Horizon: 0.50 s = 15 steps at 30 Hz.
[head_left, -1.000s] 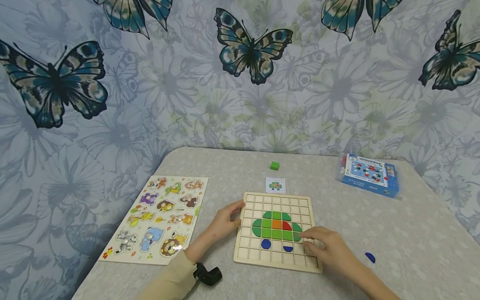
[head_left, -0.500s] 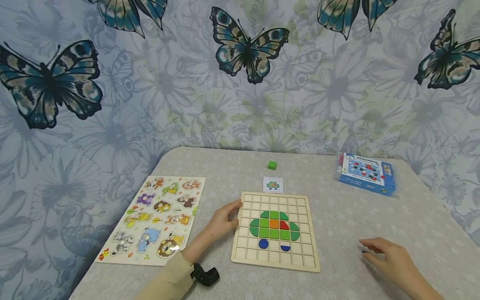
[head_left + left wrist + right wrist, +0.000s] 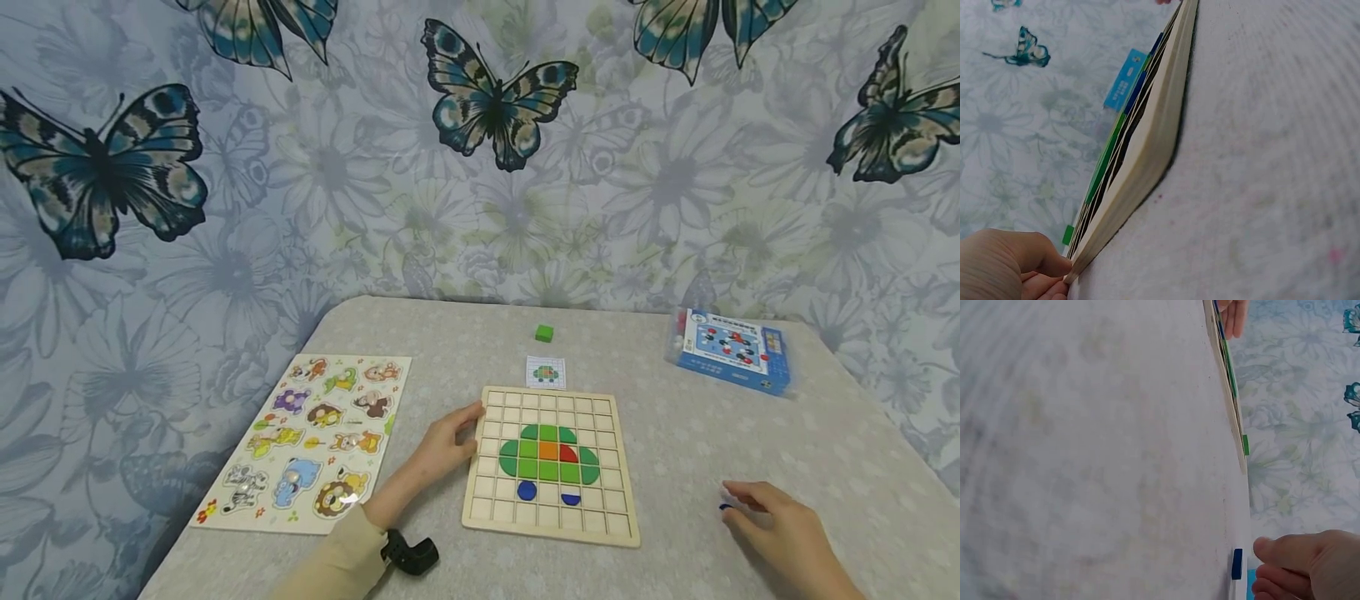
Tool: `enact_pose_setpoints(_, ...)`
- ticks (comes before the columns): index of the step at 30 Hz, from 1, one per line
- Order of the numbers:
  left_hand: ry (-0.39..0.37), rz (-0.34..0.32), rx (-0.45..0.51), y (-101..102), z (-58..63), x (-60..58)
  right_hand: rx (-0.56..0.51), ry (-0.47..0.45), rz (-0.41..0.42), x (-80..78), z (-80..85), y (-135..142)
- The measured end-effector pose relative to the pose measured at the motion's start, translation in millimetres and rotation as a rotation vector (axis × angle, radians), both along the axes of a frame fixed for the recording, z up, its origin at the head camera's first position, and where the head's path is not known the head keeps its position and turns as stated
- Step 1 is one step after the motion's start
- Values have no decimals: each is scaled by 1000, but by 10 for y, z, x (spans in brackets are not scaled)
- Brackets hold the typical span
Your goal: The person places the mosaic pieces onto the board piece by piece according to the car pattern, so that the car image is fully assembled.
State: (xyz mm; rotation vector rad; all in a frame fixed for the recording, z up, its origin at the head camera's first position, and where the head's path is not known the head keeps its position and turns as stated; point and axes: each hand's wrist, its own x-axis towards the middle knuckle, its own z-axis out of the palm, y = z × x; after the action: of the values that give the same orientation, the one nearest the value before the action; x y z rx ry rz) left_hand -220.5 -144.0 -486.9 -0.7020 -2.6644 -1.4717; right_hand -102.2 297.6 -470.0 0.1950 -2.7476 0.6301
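Observation:
A wooden grid board (image 3: 551, 533) lies mid-table with green, orange, red and blue pieces in its cells. My left hand (image 3: 444, 437) rests at the board's left edge, thumb and fingertips touching it; the left wrist view shows the thumb (image 3: 1054, 262) at that edge. Off to the right, my right hand (image 3: 787, 529) is low over the table beside a blue half-round piece (image 3: 1237, 564), mostly hidden in the head view. In the right wrist view, a small gap shows between the thumb (image 3: 1266, 549) and this piece. The fingers are loosely bent.
Behind the board lies a small pattern card (image 3: 545, 372), with a green block (image 3: 543, 333) farther back. An animal puzzle board (image 3: 300, 523) is at left. A blue boxed set (image 3: 731, 350) sits at the back right. A patterned wall (image 3: 480, 242) stands behind the table.
My right hand has moved right from the board to the blue half-round piece, and over the last half second has barely shifted. My left hand has stayed at the board's edge.

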Motion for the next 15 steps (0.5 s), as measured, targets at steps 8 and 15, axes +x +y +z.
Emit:
enact_pose_setpoints(8,-18,5,-8,-16,-16,-15,-51,112,55,-50,-74,-67)
enact_pose_setpoints(15,-2,-10,-10,-9,-33,-15,-130,163,188,-185,125,-522)
